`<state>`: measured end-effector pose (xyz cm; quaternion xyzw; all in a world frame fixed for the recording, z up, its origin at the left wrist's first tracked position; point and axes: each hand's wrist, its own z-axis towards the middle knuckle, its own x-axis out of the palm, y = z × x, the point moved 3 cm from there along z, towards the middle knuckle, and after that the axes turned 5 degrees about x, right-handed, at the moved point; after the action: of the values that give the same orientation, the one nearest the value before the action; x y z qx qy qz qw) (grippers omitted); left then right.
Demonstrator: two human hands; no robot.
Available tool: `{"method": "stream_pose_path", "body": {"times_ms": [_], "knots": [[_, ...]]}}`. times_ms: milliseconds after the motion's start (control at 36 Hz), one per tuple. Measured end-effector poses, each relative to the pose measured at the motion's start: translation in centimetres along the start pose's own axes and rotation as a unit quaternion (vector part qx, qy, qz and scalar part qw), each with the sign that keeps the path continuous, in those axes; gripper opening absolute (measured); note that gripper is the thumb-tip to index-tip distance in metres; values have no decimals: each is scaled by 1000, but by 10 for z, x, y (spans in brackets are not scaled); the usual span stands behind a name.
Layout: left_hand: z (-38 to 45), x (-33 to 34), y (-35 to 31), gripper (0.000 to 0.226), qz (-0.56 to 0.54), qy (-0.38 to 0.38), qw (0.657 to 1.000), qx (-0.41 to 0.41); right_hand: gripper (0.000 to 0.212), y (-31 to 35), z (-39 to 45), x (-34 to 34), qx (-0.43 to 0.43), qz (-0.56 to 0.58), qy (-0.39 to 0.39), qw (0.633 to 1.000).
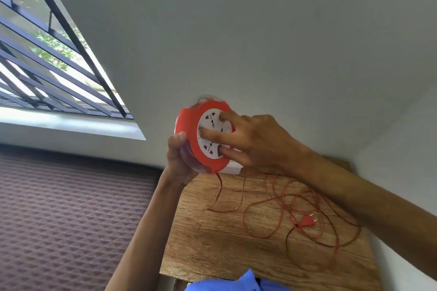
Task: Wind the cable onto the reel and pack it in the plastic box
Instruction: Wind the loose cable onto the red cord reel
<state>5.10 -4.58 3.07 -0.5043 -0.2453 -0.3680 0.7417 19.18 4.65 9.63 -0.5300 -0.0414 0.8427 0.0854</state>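
The wood-grain tabletop [212, 250] carries a loose, tangled orange cable [279, 198] ending in an orange two-pin plug [307, 221]. A white rectangular box [233, 168] rests at its far edge.

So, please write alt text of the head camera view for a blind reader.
Two bare hands hold a red cable reel above a wooden table: left hand grips its rim, right hand presses fingers on its white socket face. Loose orange cable and its plug lie on the table.
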Motion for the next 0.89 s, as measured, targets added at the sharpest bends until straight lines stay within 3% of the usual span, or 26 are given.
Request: {"method": "stream_pose_path", "body": {"times_ms": [83,139,167,222,250,278,306,333,389,444,500,611,694,750,806,833,889], "knots": [[3,-1,1,72,31,-6,999,2,61,6,1,2,13,-8,-23,1000],[5,-6,3,74,66,-12,998,18,63,8,9,2,134,87,-65,985],[5,-9,5,75,66,-9,997,26,60,6,13,0,221,146,-80,961],[6,-14,7,81,58,-17,997,39,56,-3,16,5,380,299,-69,873],[8,-17,6,87,75,-34,996,44,62,-5,16,8,426,367,-58,825],[10,-19,4,91,101,-52,992,46,68,-6,14,11,444,394,-52,803],[10,-22,1,92,124,-54,990,50,69,-3,12,11,437,378,-52,815],[10,-22,-1,90,137,-44,988,58,64,0,11,9,403,330,-69,851],[7,-22,-5,85,139,-26,988,60,38,11,8,0,261,194,-150,934],[6,-17,-8,79,127,-13,991,48,24,21,8,-8,101,103,-168,975],[4,-11,-7,73,106,0,993,42,32,20,8,-7,20,96,-111,989],[-2,-5,-6,76,127,-38,991,26,51,11,7,-10,1,42,-38,998],[-1,-8,-3,76,114,-25,993,28,53,4,7,-10,-32,-1,-22,999],[1,-9,2,80,54,-11,998,17,55,3,6,-9,-12,33,-38,999],[4,-11,8,84,35,10,999,16,57,3,10,-10,111,127,-75,983],[5,-11,10,83,41,18,999,25,54,0,12,-10,206,184,-88,957],[9,-11,9,84,28,36,998,50,56,-10,12,-2,392,337,-68,853]]}}
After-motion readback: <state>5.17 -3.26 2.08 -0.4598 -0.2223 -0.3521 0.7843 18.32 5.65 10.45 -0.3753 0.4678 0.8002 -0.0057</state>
